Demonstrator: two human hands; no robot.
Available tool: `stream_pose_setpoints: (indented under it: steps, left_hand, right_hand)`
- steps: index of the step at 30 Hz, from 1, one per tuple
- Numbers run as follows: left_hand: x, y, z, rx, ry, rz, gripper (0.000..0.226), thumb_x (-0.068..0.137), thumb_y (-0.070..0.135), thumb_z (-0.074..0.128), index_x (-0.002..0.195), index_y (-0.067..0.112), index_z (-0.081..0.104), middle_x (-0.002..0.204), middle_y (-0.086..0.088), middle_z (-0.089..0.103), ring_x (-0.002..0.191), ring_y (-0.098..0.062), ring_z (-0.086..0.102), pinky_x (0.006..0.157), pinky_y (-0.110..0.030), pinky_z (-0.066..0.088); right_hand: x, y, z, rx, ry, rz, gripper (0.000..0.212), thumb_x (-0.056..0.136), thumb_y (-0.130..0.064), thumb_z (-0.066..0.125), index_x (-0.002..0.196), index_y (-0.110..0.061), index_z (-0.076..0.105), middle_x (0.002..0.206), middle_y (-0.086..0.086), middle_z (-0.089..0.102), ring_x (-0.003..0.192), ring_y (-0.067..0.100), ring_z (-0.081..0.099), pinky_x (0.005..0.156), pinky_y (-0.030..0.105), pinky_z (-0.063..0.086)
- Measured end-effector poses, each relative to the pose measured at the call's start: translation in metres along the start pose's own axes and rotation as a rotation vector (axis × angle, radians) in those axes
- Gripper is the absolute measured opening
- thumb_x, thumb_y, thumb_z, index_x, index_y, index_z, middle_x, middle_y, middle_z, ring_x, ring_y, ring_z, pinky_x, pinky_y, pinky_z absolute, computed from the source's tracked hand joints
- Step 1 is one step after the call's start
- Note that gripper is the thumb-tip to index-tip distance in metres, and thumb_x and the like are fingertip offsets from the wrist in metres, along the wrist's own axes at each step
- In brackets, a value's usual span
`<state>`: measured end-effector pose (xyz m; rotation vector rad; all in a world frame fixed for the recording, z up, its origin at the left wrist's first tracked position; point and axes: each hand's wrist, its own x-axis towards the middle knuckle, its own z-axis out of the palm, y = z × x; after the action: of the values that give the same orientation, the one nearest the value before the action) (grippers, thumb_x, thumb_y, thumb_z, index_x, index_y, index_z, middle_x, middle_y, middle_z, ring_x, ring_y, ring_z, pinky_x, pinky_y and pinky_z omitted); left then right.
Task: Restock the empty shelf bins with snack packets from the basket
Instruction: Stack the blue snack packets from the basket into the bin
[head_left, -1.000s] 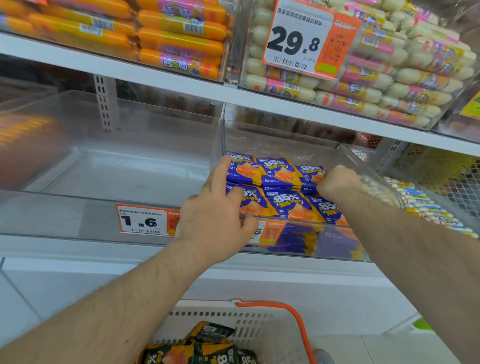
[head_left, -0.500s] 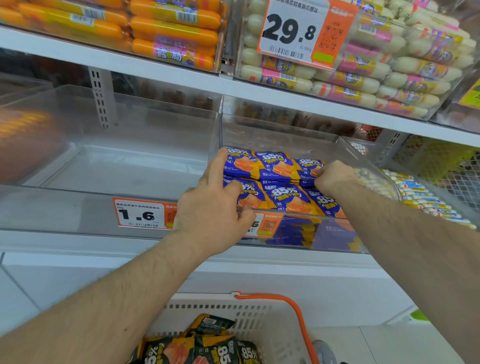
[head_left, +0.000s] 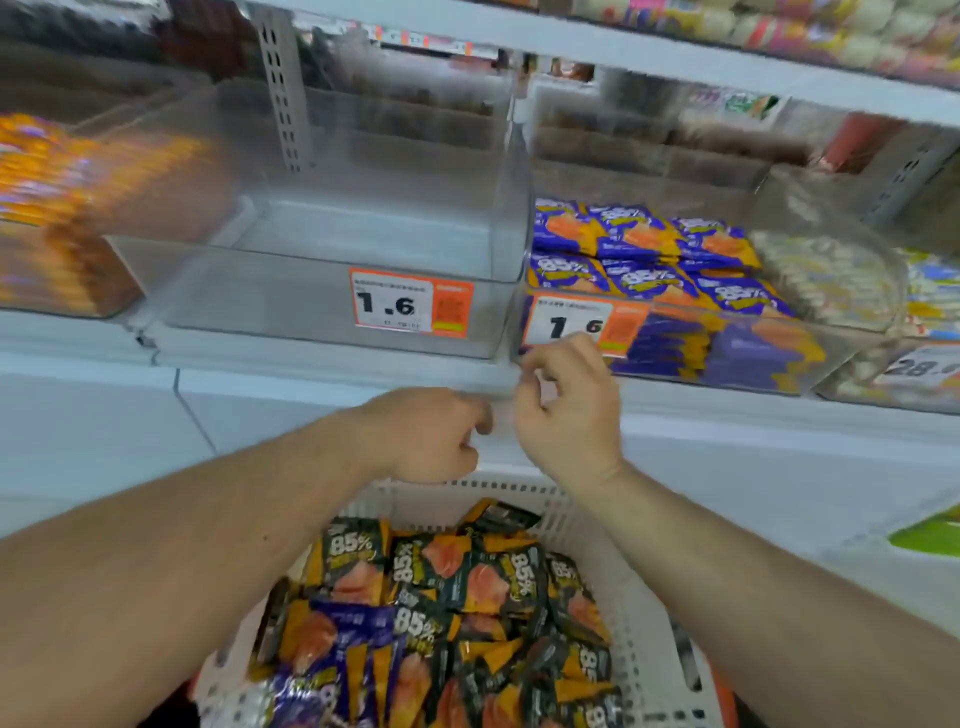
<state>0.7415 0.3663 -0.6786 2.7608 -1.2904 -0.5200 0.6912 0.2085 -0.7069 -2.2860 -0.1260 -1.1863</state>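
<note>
Setting: a white shop shelf (head_left: 332, 364) carried clear plastic bins under blurred rows of sausages; the frame was smeared by motion.
Left hand (head_left: 431, 436): hung in front of the shelf edge above the basket, fingers curled loosely, holding nothing that showed.
Right hand (head_left: 569, 410): just beside the left, fingers bent and half spread, nothing between them.
White plastic basket (head_left: 639, 670): directly below both hands, heaped with black-and-orange and purple "85%" snack packets (head_left: 457, 587).
Purple-packet bin (head_left: 675, 332): right of centre, already lined with two rows of purple packets.
Empty clear bin (head_left: 332, 249): left of it, bare, with an orange "1.6" price tag (head_left: 410, 304) on its front.
Risk, mixing: the heap held two colours tangled together, so a quick grab could have carried purple packets into the empty bin.
Risk, spilling: slick packets taken in a large handful could have slipped past the bin's front wall to the floor.
Risk, blur: I could not tell which tag matched which packet.
</note>
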Motion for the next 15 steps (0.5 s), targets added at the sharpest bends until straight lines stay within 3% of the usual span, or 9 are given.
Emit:
stream_pose_setpoints:
  steps: [3, 6, 8, 11, 13, 15]
  left_hand:
    - [-0.014, -0.023, 0.028, 0.028, -0.222, -0.082, 0.035, 0.096, 0.031, 0.047, 0.129, 0.021, 0.053, 0.119, -0.006, 0.060, 0.107, -0.024, 0.057, 0.089, -0.035, 0.046]
    - [-0.027, -0.037, 0.045, 0.000, -0.306, -0.129, 0.015, 0.096, 0.025, 0.047, 0.093, 0.015, 0.057, 0.081, -0.008, 0.053, 0.071, -0.019, 0.053, 0.068, -0.032, 0.037]
    - [-0.033, -0.044, 0.052, 0.018, -0.344, -0.159, 0.020, 0.094, 0.025, 0.047, 0.093, 0.010, 0.061, 0.086, -0.008, 0.060, 0.074, -0.025, 0.056, 0.064, -0.032, 0.038]
    - [-0.037, -0.052, 0.060, 0.022, -0.371, -0.192, 0.026, 0.095, 0.026, 0.045, 0.097, 0.008, 0.064, 0.092, -0.008, 0.062, 0.076, -0.024, 0.054, 0.056, -0.030, 0.036]
    - [-0.040, -0.052, 0.060, 0.019, -0.376, -0.191, 0.026, 0.096, 0.025, 0.044, 0.101, 0.010, 0.064, 0.090, -0.004, 0.060, 0.074, -0.019, 0.054, 0.054, -0.026, 0.036]
    - [-0.042, -0.054, 0.063, 0.022, -0.374, -0.182, 0.024, 0.098, 0.025, 0.043, 0.108, 0.014, 0.061, 0.096, -0.001, 0.059, 0.081, -0.016, 0.056, 0.059, -0.025, 0.040]
  right_hand:
    - [-0.078, 0.002, 0.044, 0.000, -0.465, 0.276, 0.011, 0.081, -0.012, 0.051, 0.076, -0.009, 0.060, 0.078, 0.002, 0.052, 0.073, 0.023, 0.051, 0.062, 0.031, 0.042]
    - [-0.139, 0.003, 0.079, -0.080, -0.978, 0.513, 0.015, 0.089, -0.019, 0.050, 0.075, -0.017, 0.054, 0.075, -0.001, 0.052, 0.070, 0.020, 0.051, 0.063, 0.036, 0.048]
    - [-0.168, -0.006, 0.096, -0.069, -1.207, 0.613, 0.011, 0.089, -0.020, 0.053, 0.092, -0.019, 0.063, 0.090, 0.001, 0.063, 0.079, 0.020, 0.059, 0.070, 0.037, 0.055]
    - [-0.199, -0.021, 0.118, -0.001, -1.377, 0.796, 0.036, 0.091, -0.021, 0.057, 0.126, -0.018, 0.055, 0.102, 0.002, 0.061, 0.079, 0.020, 0.063, 0.061, 0.036, 0.057]
    - [-0.212, -0.029, 0.129, 0.050, -1.377, 0.931, 0.044, 0.092, -0.025, 0.060, 0.133, -0.019, 0.047, 0.097, 0.001, 0.060, 0.074, 0.021, 0.064, 0.059, 0.035, 0.054]
    - [-0.220, -0.035, 0.137, 0.042, -1.311, 0.955, 0.039, 0.089, -0.021, 0.063, 0.126, -0.020, 0.052, 0.104, 0.002, 0.063, 0.082, 0.022, 0.064, 0.065, 0.034, 0.055]
